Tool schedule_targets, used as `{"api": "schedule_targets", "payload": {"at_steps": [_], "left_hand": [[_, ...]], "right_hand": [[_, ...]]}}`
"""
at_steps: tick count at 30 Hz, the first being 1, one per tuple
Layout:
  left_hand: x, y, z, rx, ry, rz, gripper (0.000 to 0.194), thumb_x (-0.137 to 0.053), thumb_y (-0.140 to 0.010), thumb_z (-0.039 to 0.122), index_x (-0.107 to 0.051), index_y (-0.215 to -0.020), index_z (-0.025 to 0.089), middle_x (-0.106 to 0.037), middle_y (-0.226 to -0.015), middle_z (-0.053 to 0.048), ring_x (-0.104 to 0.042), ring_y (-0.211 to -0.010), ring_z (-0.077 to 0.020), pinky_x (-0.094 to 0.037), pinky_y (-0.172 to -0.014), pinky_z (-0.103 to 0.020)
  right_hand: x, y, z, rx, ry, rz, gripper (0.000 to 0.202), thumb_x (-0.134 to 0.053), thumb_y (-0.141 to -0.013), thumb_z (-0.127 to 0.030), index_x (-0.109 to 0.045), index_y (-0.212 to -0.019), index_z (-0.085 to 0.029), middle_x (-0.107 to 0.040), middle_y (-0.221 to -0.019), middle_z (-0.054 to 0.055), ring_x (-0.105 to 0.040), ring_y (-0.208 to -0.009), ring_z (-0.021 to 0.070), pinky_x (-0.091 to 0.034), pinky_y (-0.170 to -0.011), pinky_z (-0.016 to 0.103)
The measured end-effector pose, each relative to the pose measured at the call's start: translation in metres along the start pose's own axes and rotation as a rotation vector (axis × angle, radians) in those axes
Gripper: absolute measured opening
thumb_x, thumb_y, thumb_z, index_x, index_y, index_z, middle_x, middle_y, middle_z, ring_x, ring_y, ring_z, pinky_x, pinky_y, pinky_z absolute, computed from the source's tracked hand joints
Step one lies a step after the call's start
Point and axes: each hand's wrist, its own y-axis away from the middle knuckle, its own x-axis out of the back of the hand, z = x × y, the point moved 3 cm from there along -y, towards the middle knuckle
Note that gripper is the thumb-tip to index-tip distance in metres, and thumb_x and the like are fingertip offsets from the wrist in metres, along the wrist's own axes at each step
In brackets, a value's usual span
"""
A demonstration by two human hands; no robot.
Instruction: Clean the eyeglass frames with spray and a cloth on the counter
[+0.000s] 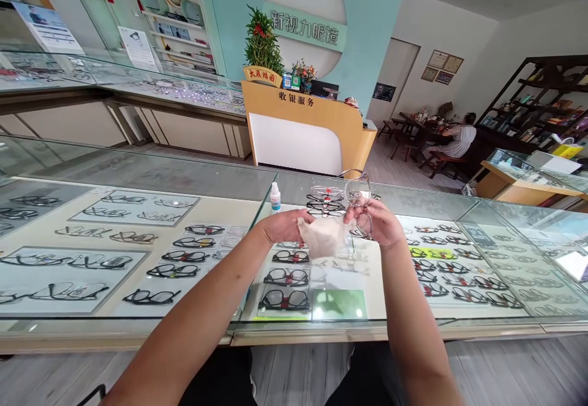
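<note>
Above the glass counter, my right hand (380, 221) grips a pair of thin-framed eyeglasses (358, 187) that is turned on end, one lens above the other. My left hand (288, 226) is closed on a pale cleaning cloth (321, 237), which hangs loosely between both hands and reaches the fingers of the right one. Just behind the hands lies a row of eyeglasses (325, 199) with red tags. A small white bottle (275, 198) with a blue label stands on the glass left of that row.
Under the glass counter top (220, 176), many eyeglasses lie in rows, among them dark frames (283, 299) and a green card (340, 304). A wooden cashier desk (303, 124) with a plant (263, 41) stands beyond. A person (459, 136) sits at a far table.
</note>
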Motion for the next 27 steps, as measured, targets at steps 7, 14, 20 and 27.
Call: {"api": "schedule_targets", "payload": {"at_steps": [7, 14, 20, 27], "left_hand": [[-0.033, -0.002, -0.011, 0.143, -0.139, -0.197, 0.047, -0.104, -0.066, 0.052, -0.083, -0.092, 0.019, -0.082, -0.091, -0.014, -0.078, -0.088, -0.0315, -0.060, -0.079, -0.037], [-0.036, -0.010, -0.021, 0.162, -0.064, -0.080, 0.043, -0.105, -0.072, 0.047, -0.082, -0.086, 0.014, -0.080, -0.085, -0.010, -0.072, -0.072, -0.0196, -0.056, -0.069, -0.030], [-0.038, -0.008, -0.008, 0.050, -0.026, -0.068, 0.035, -0.103, -0.077, 0.036, -0.084, -0.095, 0.014, -0.082, -0.091, -0.009, -0.074, -0.075, -0.0191, -0.056, -0.072, -0.028], [-0.022, -0.009, 0.021, -0.387, 0.075, 0.344, 0.044, -0.099, -0.076, 0.027, -0.083, -0.115, 0.015, -0.085, -0.109, -0.011, -0.078, -0.097, -0.0252, -0.060, -0.084, -0.031]], "right_hand": [[0.003, 0.008, 0.010, -0.116, 0.044, -0.140, 0.041, -0.098, -0.076, -0.056, -0.077, -0.080, -0.020, -0.078, -0.081, 0.009, -0.076, -0.080, 0.0292, -0.058, -0.081, 0.044], [0.001, 0.006, 0.007, -0.094, 0.104, -0.154, 0.043, -0.097, -0.076, -0.059, -0.077, -0.080, -0.021, -0.079, -0.082, 0.009, -0.077, -0.082, 0.0294, -0.058, -0.085, 0.045], [0.002, 0.003, 0.004, -0.075, 0.082, -0.033, 0.036, -0.096, -0.078, -0.053, -0.078, -0.087, -0.023, -0.082, -0.088, 0.009, -0.078, -0.091, 0.0297, -0.059, -0.094, 0.046], [0.007, -0.003, -0.005, 0.038, -0.004, 0.228, 0.025, -0.092, -0.084, -0.044, -0.082, -0.094, -0.024, -0.084, -0.100, 0.007, -0.079, -0.100, 0.0251, -0.061, -0.098, 0.038]]}}
